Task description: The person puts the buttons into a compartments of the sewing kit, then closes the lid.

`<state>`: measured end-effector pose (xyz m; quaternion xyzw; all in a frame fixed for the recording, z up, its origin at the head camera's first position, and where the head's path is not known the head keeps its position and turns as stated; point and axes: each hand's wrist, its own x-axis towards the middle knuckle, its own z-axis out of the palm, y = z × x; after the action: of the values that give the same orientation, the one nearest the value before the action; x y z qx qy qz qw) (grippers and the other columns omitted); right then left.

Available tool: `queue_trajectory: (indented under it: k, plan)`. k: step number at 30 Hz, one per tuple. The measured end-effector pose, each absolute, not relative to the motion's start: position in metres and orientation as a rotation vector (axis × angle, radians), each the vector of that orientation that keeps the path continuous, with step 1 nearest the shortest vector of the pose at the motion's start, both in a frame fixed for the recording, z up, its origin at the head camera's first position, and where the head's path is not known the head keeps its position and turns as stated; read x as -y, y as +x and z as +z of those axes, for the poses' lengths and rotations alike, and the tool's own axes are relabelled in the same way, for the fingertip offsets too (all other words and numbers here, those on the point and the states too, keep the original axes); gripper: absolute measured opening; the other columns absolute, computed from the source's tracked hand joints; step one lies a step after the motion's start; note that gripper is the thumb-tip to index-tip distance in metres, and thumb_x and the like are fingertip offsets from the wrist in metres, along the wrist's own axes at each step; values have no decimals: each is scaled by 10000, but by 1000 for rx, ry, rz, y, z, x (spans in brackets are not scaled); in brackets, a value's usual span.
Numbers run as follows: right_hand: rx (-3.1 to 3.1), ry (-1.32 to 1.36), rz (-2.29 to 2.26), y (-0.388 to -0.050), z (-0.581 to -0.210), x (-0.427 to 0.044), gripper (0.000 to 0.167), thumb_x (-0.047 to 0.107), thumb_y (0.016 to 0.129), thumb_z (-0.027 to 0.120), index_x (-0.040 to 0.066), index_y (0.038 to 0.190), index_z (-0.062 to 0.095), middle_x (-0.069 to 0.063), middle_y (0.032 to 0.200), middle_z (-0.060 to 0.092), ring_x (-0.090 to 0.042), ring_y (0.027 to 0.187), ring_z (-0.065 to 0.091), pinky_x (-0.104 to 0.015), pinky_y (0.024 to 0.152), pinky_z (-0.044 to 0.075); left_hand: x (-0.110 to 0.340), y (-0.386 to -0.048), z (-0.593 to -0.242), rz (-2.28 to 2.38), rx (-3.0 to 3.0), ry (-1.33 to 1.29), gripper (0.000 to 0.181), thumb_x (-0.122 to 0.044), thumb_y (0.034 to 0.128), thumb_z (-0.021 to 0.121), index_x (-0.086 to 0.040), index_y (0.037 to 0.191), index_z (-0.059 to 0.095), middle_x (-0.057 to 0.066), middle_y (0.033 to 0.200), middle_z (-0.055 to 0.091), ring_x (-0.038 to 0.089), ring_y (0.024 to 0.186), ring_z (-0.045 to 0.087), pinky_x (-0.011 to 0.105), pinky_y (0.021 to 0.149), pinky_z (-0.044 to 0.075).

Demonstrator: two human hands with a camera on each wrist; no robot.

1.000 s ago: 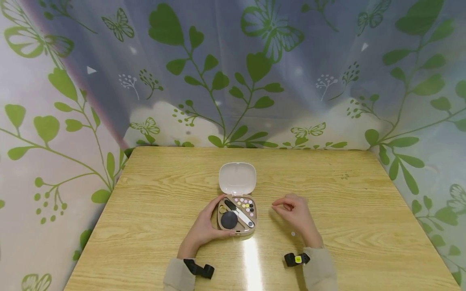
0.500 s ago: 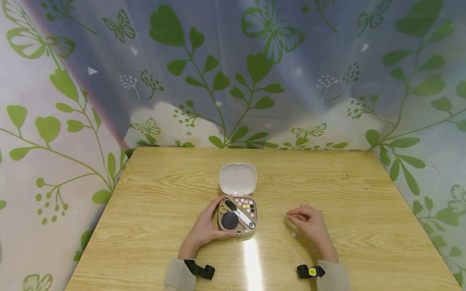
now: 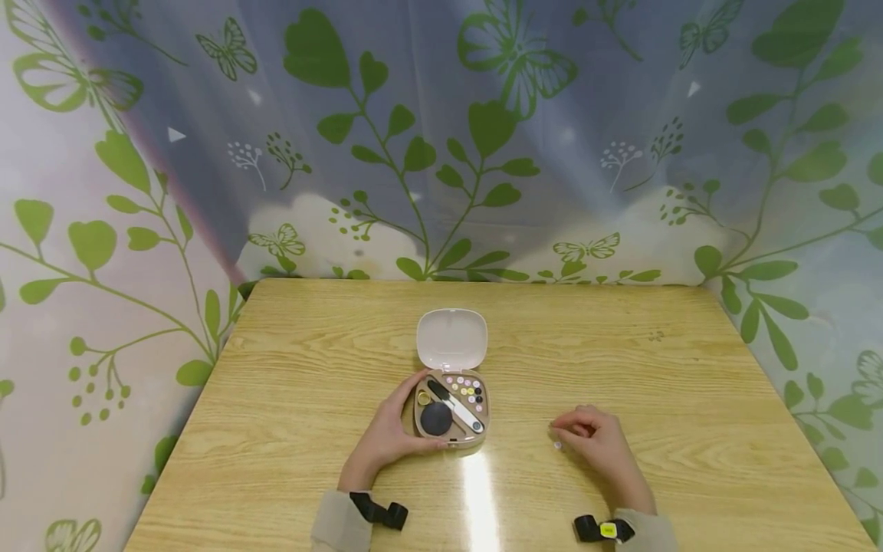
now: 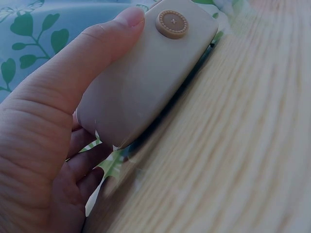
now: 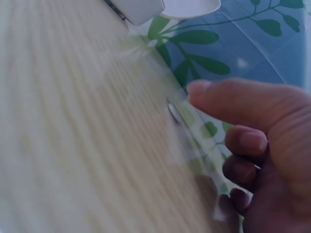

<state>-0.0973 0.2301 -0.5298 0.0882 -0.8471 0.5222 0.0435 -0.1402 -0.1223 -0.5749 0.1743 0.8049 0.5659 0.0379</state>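
Observation:
My left hand [image 3: 385, 435] grips the left side of a small beige sewing box [image 3: 471, 441], thumb at its front near a button-shaped clasp [image 4: 173, 24]. Its white lid [image 3: 451, 339] is tipped back. Inside lie a white-and-black folding tool [image 3: 458, 408], a round black disc [image 3: 436, 418], a gold ring [image 3: 424, 397] and several small coloured buttons [image 3: 471, 391] in the right compartment. To the right of the box, my right hand [image 3: 599, 441] hovers with loosely bent fingers, holding nothing visible. One small pale button [image 3: 557, 445] lies on the table just below its fingertips.
The wooden table [image 3: 310, 345] spreads around the box on all sides. A patterned curtain [image 3: 441, 153] with green leaves and butterflies hangs behind it and at both sides. Black cameras [image 3: 586, 527] are strapped on both wrists.
My right hand has moved right and towards me, away from the box, and its fingertips have come down beside the loose button. My left hand keeps its hold on the box.

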Motion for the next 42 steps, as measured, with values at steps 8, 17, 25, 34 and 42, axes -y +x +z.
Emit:
queue_trajectory:
  k: [8, 17, 25, 34, 42]
  plan:
    - [2605, 518, 1579, -95, -543, -244, 190, -73, 740, 815, 8, 904, 761, -139, 612, 428, -213, 579, 399, -261, 549, 359, 123, -140, -576, 1741, -2474, 538, 1165, -438, 536, 978, -320, 1525, 376, -101, 1505, 425, 169, 1413, 356, 489, 1160, 272]
    - [2564, 605, 1559, -103, -576, -260, 221, -21, 747, 837, 122, 896, 760, -34, 665, 507, -179, 631, 456, -265, 607, 373, 123, -140, -576, 1742, -2467, 519, 1168, -437, 532, 980, -315, 1525, 376, -95, 1502, 429, 170, 1411, 359, 487, 1161, 270]
    - [2532, 599, 1625, -104, -576, -261, 169, 17, 782, 827, 163, 844, 766, 19, 696, 550, -156, 644, 479, -274, 562, 410, 122, -140, -574, 1727, -2485, 528, 1167, -444, 534, 978, -299, 1526, 380, -85, 1498, 438, 171, 1404, 370, 480, 1161, 270]
    - [2495, 610, 1501, -103, -573, -254, 206, -82, 735, 822, 100, 818, 771, 6, 646, 552, -168, 601, 461, -282, 536, 380, 122, -140, -574, 1727, -2485, 520, 1165, -451, 532, 977, -314, 1523, 380, -91, 1492, 441, 165, 1400, 373, 474, 1159, 276]
    - [2451, 562, 1403, -99, -564, -245, 219, -108, 683, 840, 79, 772, 770, 24, 605, 543, -161, 553, 438, -259, 503, 359, 122, -141, -575, 1713, -2494, 515, 1166, -477, 525, 972, -343, 1518, 377, -105, 1501, 425, 168, 1409, 358, 488, 1159, 274]
